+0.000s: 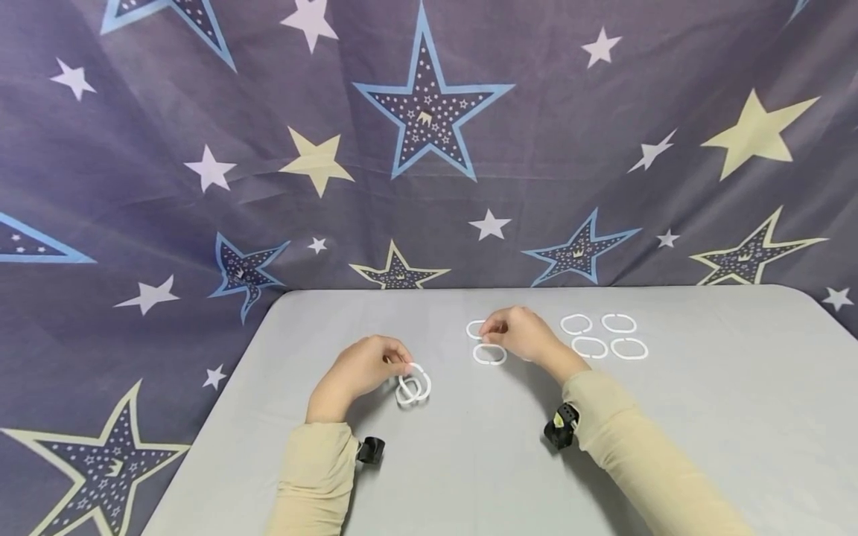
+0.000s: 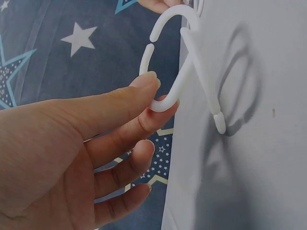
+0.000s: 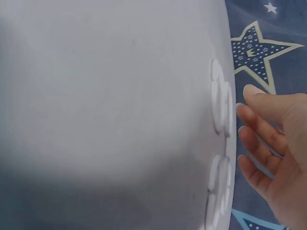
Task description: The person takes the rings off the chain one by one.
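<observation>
My left hand (image 1: 369,362) pinches a white plastic oval link (image 2: 184,77), split by a small gap, between thumb and forefinger. A second white link (image 2: 201,74) hangs through it, low over the grey tabletop. Farther right, my right hand (image 1: 526,333) hovers with loosely bent fingers over loose white links. In the right wrist view, nothing shows between its thumb and fingers. Just below its fingertips lies one link (image 1: 490,363); another link (image 1: 468,329) is partly covered by the hand. A white sliver also shows beneath the palm.
Several more white links (image 1: 629,358) lie in two rows right of the right hand. A purple cloth (image 1: 429,216) with stars hangs behind the far edge of the grey table (image 1: 469,461). Each wrist carries a black camera (image 1: 561,426).
</observation>
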A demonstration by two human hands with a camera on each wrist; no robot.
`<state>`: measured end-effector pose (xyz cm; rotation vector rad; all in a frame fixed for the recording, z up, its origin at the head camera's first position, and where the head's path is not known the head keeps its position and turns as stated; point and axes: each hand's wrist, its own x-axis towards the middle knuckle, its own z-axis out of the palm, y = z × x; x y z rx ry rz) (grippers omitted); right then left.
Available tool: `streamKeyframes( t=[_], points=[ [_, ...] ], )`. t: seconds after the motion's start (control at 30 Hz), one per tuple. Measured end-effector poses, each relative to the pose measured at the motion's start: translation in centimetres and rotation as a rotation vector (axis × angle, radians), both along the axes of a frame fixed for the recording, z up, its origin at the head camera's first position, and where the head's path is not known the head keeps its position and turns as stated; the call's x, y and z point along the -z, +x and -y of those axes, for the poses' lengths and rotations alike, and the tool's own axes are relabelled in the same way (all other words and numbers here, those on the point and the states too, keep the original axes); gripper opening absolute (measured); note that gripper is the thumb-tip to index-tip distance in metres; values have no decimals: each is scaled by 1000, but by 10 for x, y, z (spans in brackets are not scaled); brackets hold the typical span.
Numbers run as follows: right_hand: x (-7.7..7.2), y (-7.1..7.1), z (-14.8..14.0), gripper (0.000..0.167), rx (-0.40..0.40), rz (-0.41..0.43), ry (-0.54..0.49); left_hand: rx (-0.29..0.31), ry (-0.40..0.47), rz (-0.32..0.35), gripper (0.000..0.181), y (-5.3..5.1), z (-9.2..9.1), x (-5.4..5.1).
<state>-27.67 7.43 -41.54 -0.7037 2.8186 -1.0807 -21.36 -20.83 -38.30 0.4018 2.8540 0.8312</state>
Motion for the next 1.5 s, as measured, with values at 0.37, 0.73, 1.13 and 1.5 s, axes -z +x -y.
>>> streamKeyframes(
  t=[0.37, 0.73, 1.13, 1.5],
  points=[
    [0, 17, 10, 8, -7, 10, -150, 5, 12, 0, 5, 2, 0, -1],
    [6, 37, 33, 10, -6, 73, -274, -10, 13, 4, 5, 2, 1, 1],
    [11, 50, 64, 13, -12, 234, -409, 6, -14, -8, 7, 0, 2, 1],
    [13, 50, 78, 12, 22, 291, -398, 14, 0, -1, 8, -1, 3, 1]
  ],
)
